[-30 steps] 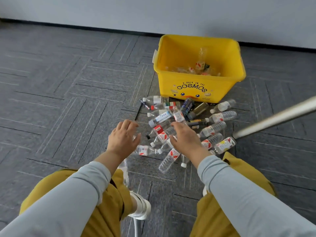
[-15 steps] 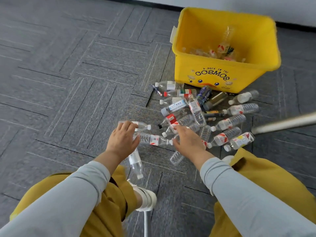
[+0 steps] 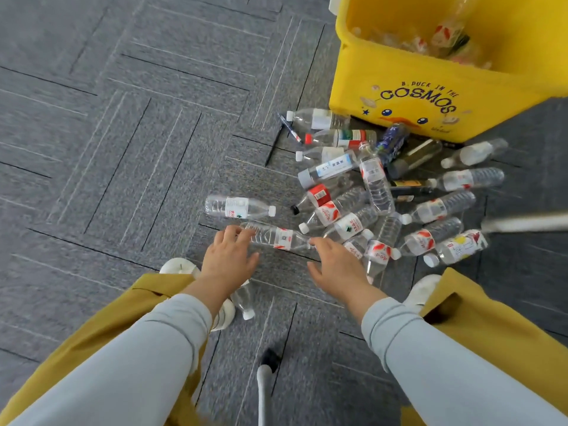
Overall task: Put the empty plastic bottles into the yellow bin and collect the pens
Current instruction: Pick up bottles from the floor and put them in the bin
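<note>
Clear thin plastic bottle (image 3: 278, 238) lies between my left hand (image 3: 229, 261) and right hand (image 3: 336, 269), both spread, fingertips touching its ends. Probably light, crushable, roll-prone; I'd grip around its label.

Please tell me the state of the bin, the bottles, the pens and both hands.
yellow bin: upright, open, a few bottles inside.
bottle pile: lying on the floor before the bin.
nearest bottle: lying flat between both hands.
blue pen: on the floor, not collected.
left hand: open, fingers touch the nearest bottle's base.
right hand: open, fingertips at its cap end.
</note>
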Motion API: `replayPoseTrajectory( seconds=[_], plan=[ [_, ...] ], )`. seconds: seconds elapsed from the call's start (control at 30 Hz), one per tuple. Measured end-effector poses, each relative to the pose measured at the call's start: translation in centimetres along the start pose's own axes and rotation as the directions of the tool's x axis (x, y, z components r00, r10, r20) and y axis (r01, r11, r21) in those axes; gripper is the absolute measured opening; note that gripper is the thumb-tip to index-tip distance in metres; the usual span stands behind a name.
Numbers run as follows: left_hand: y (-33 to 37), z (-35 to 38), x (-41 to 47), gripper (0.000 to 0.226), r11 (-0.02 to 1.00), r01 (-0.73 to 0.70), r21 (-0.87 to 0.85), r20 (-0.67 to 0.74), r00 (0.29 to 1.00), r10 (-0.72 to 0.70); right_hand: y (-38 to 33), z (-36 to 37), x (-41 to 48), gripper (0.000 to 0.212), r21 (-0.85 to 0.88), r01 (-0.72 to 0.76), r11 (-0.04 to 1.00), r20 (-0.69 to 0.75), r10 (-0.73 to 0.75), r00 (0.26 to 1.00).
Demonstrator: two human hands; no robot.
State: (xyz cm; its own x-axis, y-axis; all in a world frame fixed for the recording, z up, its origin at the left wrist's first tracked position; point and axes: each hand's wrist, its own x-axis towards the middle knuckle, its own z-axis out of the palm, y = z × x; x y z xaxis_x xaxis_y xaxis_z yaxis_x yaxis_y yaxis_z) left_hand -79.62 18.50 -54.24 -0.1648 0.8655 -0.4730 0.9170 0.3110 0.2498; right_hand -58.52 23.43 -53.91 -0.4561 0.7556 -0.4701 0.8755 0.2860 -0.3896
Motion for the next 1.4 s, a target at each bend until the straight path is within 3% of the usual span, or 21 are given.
replayPoseTrajectory(
  seconds=[0.13,0.37,0.77,1.0,1.27,1.4],
  plan=[
    [-1.9,5.1,1.7,0.053,0.982,0.185,-0.038,0.131,0.975,-0.178,1.5,3.1,2.5,0.037,0.03,-0.025,0.999,0.049,0.023,0.998],
    [-4.5,12.5,2.8,0.06,0.961,0.268,0.059,0.238,0.932,-0.275,3.0,7.6,5.1,0.041,0.034,-0.033,0.999,0.133,0.029,0.991],
    [-5.9,18.0,5.4,0.069,0.849,0.501,-0.168,0.327,0.841,-0.431,5.4,11.8,6.2,0.043,0.017,-0.104,0.994,0.197,0.099,0.975],
    [-5.6,20.0,5.9,0.083,0.894,0.437,-0.101,0.306,0.868,-0.39,6.9,12.4,5.9,0.058,0.073,-0.207,0.976,0.163,0.194,0.968],
    [-3.6,18.5,4.9,0.065,0.895,0.41,-0.176,0.169,0.908,-0.382,8.2,13.2,6.1,0.061,0.097,-0.273,0.957,0.099,0.264,0.959],
    [-2.3,16.8,4.1,0.055,0.908,0.373,-0.193,0.111,0.927,-0.357,8.5,13.3,6.2,0.065,0.122,-0.396,0.91,0.029,0.396,0.918]
  ],
)
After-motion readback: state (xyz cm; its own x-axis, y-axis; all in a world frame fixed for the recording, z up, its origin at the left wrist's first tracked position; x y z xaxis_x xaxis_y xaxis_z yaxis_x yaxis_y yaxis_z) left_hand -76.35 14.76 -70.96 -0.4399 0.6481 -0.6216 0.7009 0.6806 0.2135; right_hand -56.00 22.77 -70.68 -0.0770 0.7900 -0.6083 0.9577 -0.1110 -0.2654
